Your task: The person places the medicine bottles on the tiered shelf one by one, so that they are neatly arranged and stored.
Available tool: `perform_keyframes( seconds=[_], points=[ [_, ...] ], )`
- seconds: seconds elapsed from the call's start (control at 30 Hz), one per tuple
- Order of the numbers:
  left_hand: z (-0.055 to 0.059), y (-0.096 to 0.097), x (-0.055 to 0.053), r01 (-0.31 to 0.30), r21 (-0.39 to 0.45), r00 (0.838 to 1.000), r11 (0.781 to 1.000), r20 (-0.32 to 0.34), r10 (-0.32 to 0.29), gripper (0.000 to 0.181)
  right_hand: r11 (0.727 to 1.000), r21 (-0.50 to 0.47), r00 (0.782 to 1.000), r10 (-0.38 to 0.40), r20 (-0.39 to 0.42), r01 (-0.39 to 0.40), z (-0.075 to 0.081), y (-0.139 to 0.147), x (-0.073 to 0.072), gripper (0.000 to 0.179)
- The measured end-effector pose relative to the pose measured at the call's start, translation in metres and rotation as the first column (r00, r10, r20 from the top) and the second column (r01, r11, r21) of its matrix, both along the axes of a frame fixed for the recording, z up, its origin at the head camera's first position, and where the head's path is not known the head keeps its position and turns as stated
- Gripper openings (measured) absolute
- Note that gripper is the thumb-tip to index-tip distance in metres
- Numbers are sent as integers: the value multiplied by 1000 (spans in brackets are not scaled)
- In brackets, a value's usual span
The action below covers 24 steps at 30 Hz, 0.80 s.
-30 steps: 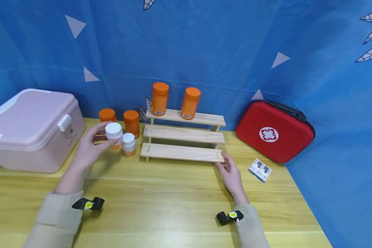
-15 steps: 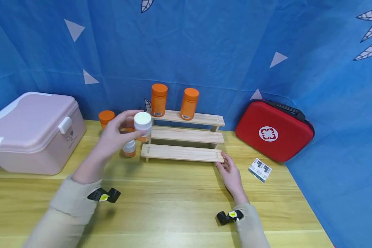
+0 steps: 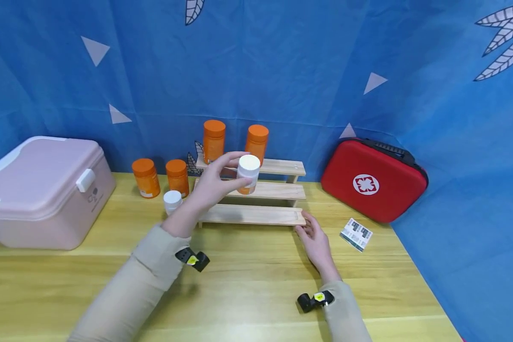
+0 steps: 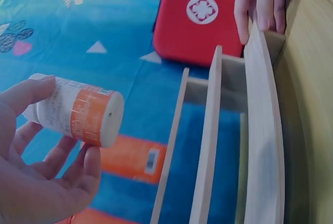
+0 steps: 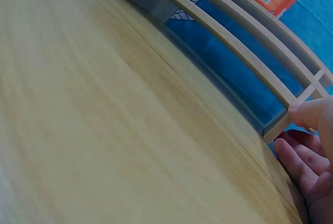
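My left hand holds a small white-capped pill bottle between thumb and fingers, in the air in front of the three-tier wooden shelf. The left wrist view shows the bottle's white and orange label, with the bottle apart from the steps. My right hand grips the right end of the lowest step, its thumb against the front edge in the right wrist view. On the top step stand two orange bottles, one at the left and one partly behind the held bottle.
Two more orange bottles and a white-capped bottle, partly behind my left forearm, stand left of the shelf. A pink lidded box is at far left. At right are a red first-aid case and a printed card.
My left hand has carried the white-capped bottle rightward, from beside the orange bottles to in front of the shelf. My right hand keeps its hold on the shelf's end. The view has shifted slightly.
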<state>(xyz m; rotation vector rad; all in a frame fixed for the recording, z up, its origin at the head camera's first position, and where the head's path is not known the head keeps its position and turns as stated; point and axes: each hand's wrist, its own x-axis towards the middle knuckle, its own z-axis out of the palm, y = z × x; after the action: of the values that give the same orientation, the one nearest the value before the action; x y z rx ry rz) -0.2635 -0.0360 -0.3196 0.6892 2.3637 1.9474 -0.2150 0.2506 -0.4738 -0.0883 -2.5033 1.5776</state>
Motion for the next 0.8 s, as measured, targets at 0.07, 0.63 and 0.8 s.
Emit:
perform_keyframes(
  seconds=[0.07, 0.63, 0.8],
  points=[
    [-1, 12, -5, 9, 18, 1000, 1000, 8, -9, 53, 1000, -6, 1000, 4, -1, -4, 0, 0, 1, 49],
    [-3, 110, -68, -23, 87, 993, 996, 113, 14, 54, 1000, 2, 1000, 14, -5, -14, 0, 2, 1, 50],
    [-8, 127, -84, -55, 67, 995, 996, 90, 49, 55, 1000, -4, 1000, 13, -12, -13, 0, 2, 1, 50]
  ],
)
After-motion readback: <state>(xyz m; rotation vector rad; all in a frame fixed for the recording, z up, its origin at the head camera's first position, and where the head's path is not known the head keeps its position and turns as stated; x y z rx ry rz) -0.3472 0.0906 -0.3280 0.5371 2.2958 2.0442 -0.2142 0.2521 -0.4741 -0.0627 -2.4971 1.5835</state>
